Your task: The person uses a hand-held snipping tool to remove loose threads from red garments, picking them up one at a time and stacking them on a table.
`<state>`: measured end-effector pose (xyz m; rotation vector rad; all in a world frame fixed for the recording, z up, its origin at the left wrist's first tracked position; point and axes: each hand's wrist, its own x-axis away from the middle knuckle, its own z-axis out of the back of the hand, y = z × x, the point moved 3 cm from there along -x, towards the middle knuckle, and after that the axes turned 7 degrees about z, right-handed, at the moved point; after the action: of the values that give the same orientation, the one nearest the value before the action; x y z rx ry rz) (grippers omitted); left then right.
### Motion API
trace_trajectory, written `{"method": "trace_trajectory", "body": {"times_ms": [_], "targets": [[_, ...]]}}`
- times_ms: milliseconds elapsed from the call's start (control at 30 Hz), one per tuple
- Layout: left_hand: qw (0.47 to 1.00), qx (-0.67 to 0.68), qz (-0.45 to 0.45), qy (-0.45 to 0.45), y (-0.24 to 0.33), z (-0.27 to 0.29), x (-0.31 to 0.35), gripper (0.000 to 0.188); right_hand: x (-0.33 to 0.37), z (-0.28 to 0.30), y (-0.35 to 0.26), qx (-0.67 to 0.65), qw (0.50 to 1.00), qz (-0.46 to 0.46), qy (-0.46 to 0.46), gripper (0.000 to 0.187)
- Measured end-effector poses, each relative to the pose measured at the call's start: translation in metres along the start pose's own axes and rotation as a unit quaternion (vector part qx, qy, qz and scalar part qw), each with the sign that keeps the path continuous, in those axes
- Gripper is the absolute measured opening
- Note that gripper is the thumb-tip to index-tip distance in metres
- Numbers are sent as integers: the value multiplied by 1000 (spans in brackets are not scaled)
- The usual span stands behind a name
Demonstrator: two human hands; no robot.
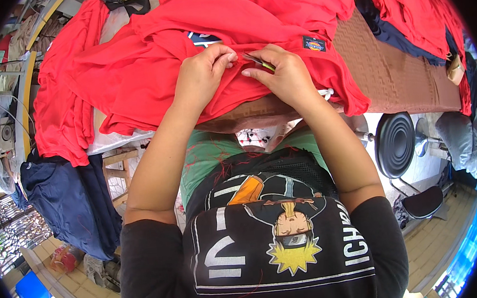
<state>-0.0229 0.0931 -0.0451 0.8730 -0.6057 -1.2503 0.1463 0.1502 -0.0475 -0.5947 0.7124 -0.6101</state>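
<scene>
A red garment point(149, 77) lies bunched over the table in front of me, with a small dark label point(313, 43) sewn on to the right of my hands. My left hand point(199, 78) is closed in a pinch on a fold of its cloth. Close beside it, my right hand point(287, 73) grips small thread snips point(266, 65) with a yellow-green part. Their dark blades point left, toward the pinched fold. Whether the blades touch a thread is too small to tell. A white and navy patch point(203, 38) shows just beyond my left fingers.
More red garments point(407, 12) and dark blue cloth lie at the table's right end. The brown padded table point(395, 80) runs along my front. Dark blue cloth point(69, 201) hangs at lower left. A round black stool seat point(395, 145) stands at right. Red thread scraps lie on my lap.
</scene>
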Motion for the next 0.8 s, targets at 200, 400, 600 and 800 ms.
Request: {"method": "trace_trajectory", "body": {"times_ms": [200, 400, 600, 800], "targets": [[995, 6, -69, 68, 3, -2, 0, 14, -9, -12, -10, 50, 999, -6, 10, 20], [997, 61, 37, -36, 1, -8, -4, 15, -4, -8, 0, -46, 997, -62, -10, 14], [987, 98, 27, -125, 17, -4, 4, 18, 4, 2, 6, -123, 987, -107, -10, 15], [993, -34, 38, -107, 22, -9, 9, 19, 5, 9, -6, -134, 990, -46, -22, 18]]}}
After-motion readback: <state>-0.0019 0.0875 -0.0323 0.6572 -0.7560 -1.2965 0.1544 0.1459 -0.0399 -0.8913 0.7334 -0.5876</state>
